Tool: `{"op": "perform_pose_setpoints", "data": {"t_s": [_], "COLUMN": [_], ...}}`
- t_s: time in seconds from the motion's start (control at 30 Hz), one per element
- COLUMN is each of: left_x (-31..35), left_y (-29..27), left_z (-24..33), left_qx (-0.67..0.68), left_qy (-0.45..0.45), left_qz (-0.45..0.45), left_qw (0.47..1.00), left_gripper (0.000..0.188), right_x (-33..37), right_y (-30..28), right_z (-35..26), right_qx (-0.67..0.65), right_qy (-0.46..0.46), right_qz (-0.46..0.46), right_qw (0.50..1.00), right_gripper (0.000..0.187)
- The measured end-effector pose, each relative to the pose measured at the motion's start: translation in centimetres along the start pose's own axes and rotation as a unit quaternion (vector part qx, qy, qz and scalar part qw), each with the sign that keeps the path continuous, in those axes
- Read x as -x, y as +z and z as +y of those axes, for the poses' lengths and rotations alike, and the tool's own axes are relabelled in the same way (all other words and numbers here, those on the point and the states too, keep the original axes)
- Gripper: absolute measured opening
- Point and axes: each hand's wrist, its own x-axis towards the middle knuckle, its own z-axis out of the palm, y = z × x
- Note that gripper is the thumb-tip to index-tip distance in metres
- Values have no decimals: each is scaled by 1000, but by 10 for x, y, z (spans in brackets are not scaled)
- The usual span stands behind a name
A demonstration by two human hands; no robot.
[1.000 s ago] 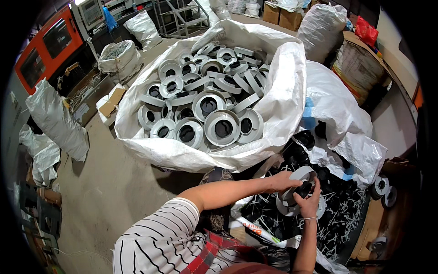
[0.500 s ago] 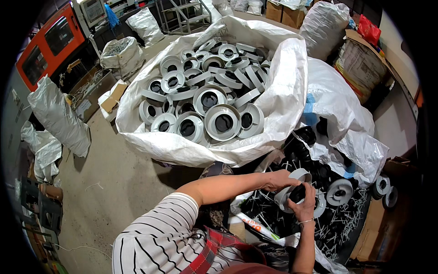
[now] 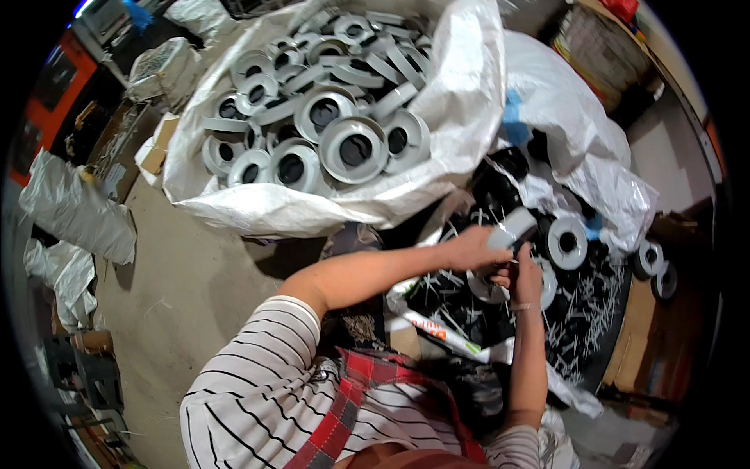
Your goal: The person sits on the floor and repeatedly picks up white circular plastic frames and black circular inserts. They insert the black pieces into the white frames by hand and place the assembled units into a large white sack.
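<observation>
A grey plastic flanged ring (image 3: 513,227) is tilted on its edge between my two hands, above a heap of black parts (image 3: 461,301). My left hand (image 3: 473,248) is closed on its near left side. Fingers curled, my right hand (image 3: 525,275) grips it from below and the right, by its dark centre; the exact fingertip contact is hidden. Just under my hands lies another grey ring (image 3: 488,288), partly covered. To the right, a grey ring with a dark hole (image 3: 566,242) rests on the heap.
A big white woven sack (image 3: 328,217) full of grey rings with black centres stands ahead left. White sheeting (image 3: 574,109) lies beyond the heap. Thin pale plastic sticks (image 3: 590,313) scatter across the black parts. Two ring parts (image 3: 648,258) sit by cardboard (image 3: 633,328) at right.
The view has shifted, so the sack stands higher in the picture. The held ring has turned from facing up to edge-on, and my right fingers have curled in beneath it.
</observation>
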Motion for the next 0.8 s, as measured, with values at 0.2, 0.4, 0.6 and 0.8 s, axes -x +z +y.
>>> {"op": "perform_pose_setpoints", "data": {"t_s": [0.2, 0.4, 0.6, 0.8], "left_x": [9, 1, -1, -5], "left_y": [-3, -52, -84, -53], "left_z": [8, 46, 41, 8], "left_qx": [61, -221, -342, -82], "left_qy": [-42, 199, 350, 11], "left_qz": [-19, 227, 394, 190], "left_qw": [997, 927, 778, 978], "left_gripper": [32, 64, 77, 51], "right_x": [1, -16, -30, -38], "right_y": [14, -14, -20, -17], "right_z": [6, -3, 55, 67], "right_qx": [142, 135, 707, 721], "right_qy": [-275, -185, -108, -260], "right_qz": [7, 16, -41, 16], "right_qw": [951, 973, 698, 642], "right_gripper": [51, 48, 75, 37]}}
